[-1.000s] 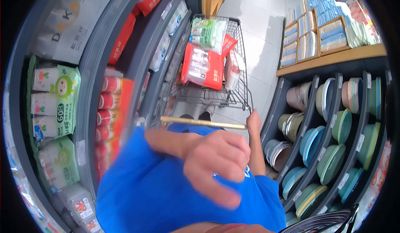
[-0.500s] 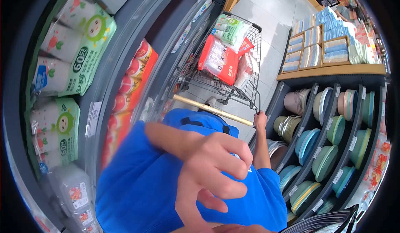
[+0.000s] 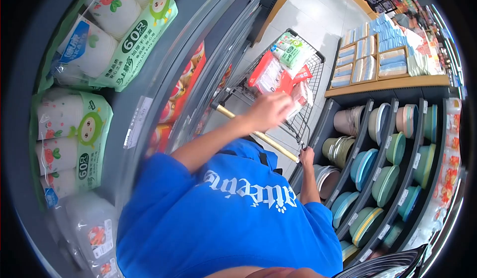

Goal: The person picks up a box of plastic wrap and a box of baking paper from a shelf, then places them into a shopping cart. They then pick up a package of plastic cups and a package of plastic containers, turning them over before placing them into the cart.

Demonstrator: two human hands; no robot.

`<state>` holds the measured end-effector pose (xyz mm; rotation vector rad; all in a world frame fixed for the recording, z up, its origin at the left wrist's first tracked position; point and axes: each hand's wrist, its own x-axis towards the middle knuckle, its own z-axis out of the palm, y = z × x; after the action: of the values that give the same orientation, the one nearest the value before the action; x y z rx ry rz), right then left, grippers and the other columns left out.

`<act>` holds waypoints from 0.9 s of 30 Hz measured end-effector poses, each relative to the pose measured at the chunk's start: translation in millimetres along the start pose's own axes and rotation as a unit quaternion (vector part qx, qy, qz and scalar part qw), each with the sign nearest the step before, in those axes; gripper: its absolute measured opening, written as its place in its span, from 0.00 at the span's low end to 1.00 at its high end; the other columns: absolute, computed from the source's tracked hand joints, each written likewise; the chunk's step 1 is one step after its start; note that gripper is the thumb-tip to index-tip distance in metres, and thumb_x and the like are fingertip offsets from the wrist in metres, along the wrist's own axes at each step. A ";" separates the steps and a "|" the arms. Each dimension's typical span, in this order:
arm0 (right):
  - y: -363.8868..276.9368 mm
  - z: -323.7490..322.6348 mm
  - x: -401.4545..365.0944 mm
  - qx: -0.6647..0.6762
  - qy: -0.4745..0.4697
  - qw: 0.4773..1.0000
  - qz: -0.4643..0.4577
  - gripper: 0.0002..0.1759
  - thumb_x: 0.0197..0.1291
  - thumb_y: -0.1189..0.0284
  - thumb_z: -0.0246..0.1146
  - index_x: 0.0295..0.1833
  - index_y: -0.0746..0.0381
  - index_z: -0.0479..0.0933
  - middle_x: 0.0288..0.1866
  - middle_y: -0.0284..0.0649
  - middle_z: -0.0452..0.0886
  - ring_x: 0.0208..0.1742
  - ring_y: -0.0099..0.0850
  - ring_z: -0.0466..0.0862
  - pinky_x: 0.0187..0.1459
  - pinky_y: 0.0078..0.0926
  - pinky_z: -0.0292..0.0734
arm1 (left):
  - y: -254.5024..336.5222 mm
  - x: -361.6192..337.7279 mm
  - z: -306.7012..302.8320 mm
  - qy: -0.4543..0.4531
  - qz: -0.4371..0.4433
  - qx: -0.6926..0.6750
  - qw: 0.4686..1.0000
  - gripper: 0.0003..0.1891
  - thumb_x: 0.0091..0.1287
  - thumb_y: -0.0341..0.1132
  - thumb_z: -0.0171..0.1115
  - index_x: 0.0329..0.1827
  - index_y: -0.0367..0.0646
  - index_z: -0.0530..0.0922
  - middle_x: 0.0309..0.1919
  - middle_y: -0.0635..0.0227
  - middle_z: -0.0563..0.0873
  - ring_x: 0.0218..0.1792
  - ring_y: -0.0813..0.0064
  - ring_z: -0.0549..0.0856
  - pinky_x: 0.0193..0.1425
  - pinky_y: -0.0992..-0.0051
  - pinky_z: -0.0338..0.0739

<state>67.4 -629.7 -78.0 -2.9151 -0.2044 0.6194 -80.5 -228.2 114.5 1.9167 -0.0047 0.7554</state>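
My left hand (image 3: 271, 111) is over the near end of the shopping cart (image 3: 322, 59), in front of the packs; its fingers are smeared by motion, and I cannot make out whether it touches anything. At the right end of the yellowish cart handle (image 3: 268, 143), my right hand (image 3: 306, 156) is closed round the handle's corner. Inside the cart lie a red and white bag (image 3: 268, 74), a green and white pack (image 3: 293, 53) and a clear pack with red parts (image 3: 301, 95).
Shelves on the left hold green packs of cups (image 3: 89, 124), red packs (image 3: 184, 89) and clear plastic boxes (image 3: 97, 233). To the right, a rack has plastic basins (image 3: 385, 186) below folded blue and white goods (image 3: 392, 62). Grey floor (image 3: 298, 9) shows beyond the cart.
My left hand has moved from close before my chest, fingers curled, out over the cart. The shirt's lettering now shows. My right hand stays at the handle, and the view has shifted slightly.
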 end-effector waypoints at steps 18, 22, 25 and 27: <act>12.6 60.6 -117.9 -0.026 0.001 0.995 0.097 0.11 0.59 0.78 0.57 0.44 0.74 0.78 0.44 0.67 0.83 0.51 0.60 0.85 0.50 0.52 0.81 | -114.6 -144.1 15.9 -0.236 -0.246 0.349 0.873 0.11 0.62 0.37 0.63 0.39 0.38 0.83 0.31 0.51 0.89 0.35 0.51 0.90 0.45 0.55 0.83; 13.5 62.4 -141.7 -0.001 0.023 0.994 0.111 0.11 0.58 0.77 0.59 0.41 0.76 0.79 0.42 0.68 0.83 0.50 0.61 0.85 0.50 0.51 0.80 | -104.3 -148.2 22.4 -0.234 -0.256 0.359 0.866 0.12 0.62 0.37 0.62 0.41 0.37 0.84 0.34 0.50 0.90 0.38 0.51 0.90 0.46 0.56 0.84; 26.1 60.7 -149.2 0.001 0.021 0.994 0.104 0.12 0.59 0.77 0.58 0.42 0.76 0.79 0.43 0.68 0.83 0.51 0.61 0.84 0.51 0.51 0.80 | -93.2 -154.2 29.5 -0.242 -0.273 0.354 0.861 0.13 0.62 0.36 0.62 0.44 0.36 0.84 0.35 0.50 0.90 0.40 0.51 0.90 0.48 0.56 0.84; 40.5 62.8 -156.8 0.010 0.020 0.994 0.102 0.12 0.59 0.76 0.58 0.43 0.75 0.78 0.45 0.68 0.83 0.52 0.61 0.84 0.52 0.52 0.79 | -87.6 -167.8 37.6 -0.237 -0.281 0.348 0.862 0.12 0.61 0.35 0.62 0.42 0.36 0.85 0.36 0.50 0.90 0.41 0.51 0.90 0.48 0.57 0.84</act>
<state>-96.4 -687.5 -80.5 -2.9477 0.1072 0.5872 -167.7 -271.7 -52.0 2.5606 0.5701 -0.1666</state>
